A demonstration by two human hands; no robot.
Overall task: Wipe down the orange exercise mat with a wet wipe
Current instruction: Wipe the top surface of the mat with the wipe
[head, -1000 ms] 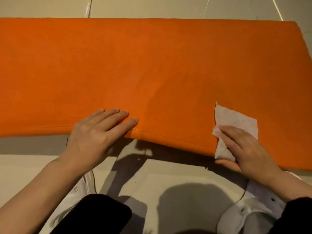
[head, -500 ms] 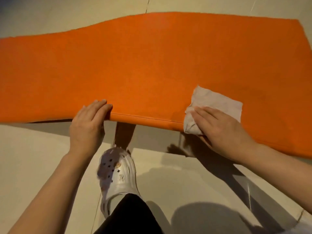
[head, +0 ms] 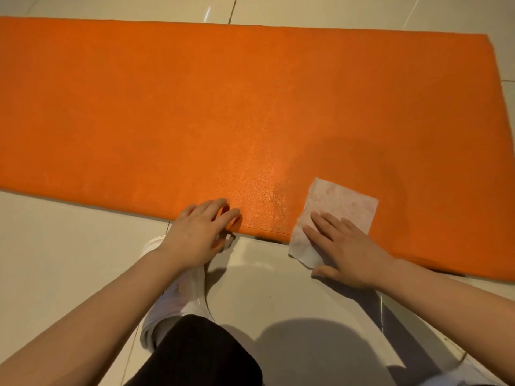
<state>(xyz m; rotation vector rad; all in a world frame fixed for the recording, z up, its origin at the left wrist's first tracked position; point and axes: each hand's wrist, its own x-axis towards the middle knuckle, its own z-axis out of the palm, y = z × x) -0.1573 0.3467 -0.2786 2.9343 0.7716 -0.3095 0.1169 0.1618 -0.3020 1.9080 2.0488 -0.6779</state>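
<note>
The orange exercise mat [head: 223, 107] lies flat on a pale tiled floor and fills most of the view, its right end visible at the upper right. A white wet wipe [head: 342, 204] lies spread on the mat's near edge, its lower corner hanging over onto the floor. My right hand [head: 345, 252] presses flat on the wipe's near half. My left hand [head: 200, 232] rests on the mat's near edge to the left of the wipe, fingers on the mat and thumb at the rim. A darker damp patch shows on the mat above and right of the wipe.
My white perforated clog [head: 178, 296] and black trouser leg [head: 200, 352] are on the tiles [head: 55, 260] just below my left hand. Shadows of my arms fall on the floor at the lower right. Tile joints run under the mat.
The view has pulled back and levelled, so the whole mat width shows. My left hand has spread its fingers onto the mat edge. The wipe and my right hand remain at the near edge.
</note>
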